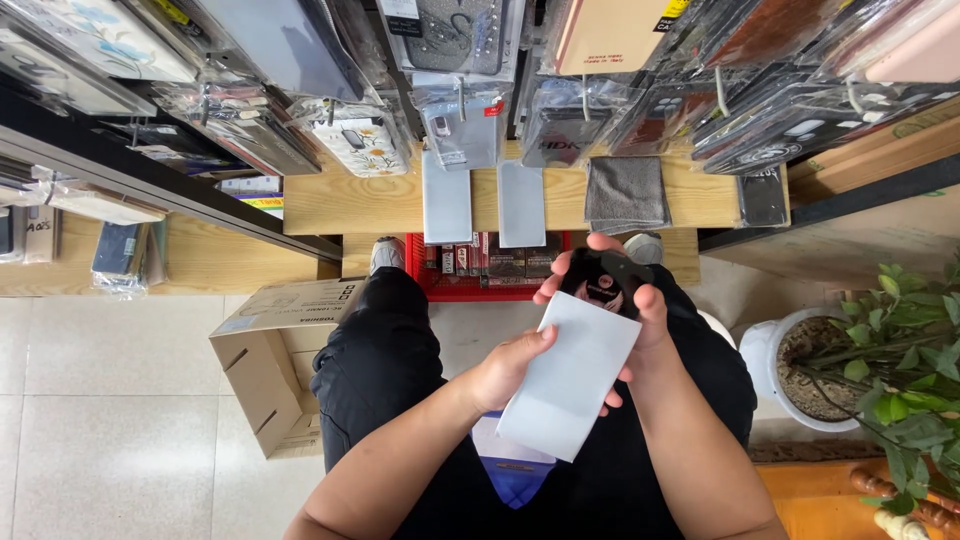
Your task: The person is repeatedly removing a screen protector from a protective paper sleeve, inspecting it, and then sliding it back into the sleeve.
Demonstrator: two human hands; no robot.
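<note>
Two hands, one white packet, one black disc

Both forearms raised from the near edge, bent inward over black trousers, meeting mid-scene. Left hand (505, 370) curled, thumb pressed on the flat white packet (570, 375), smooth, rectangular, tilted; fingers closed behind its left edge. Right hand (640, 310) cupped around a round black disc (603, 283), glossy, fingers wrapped over its far rim, also touching the packet's far right corner. Beyond: wooden shelf (330, 205), grey cloth (627, 193), red basket (480, 265). Left: cardboard box (270, 350). Right: potted plant (880, 350).
</note>
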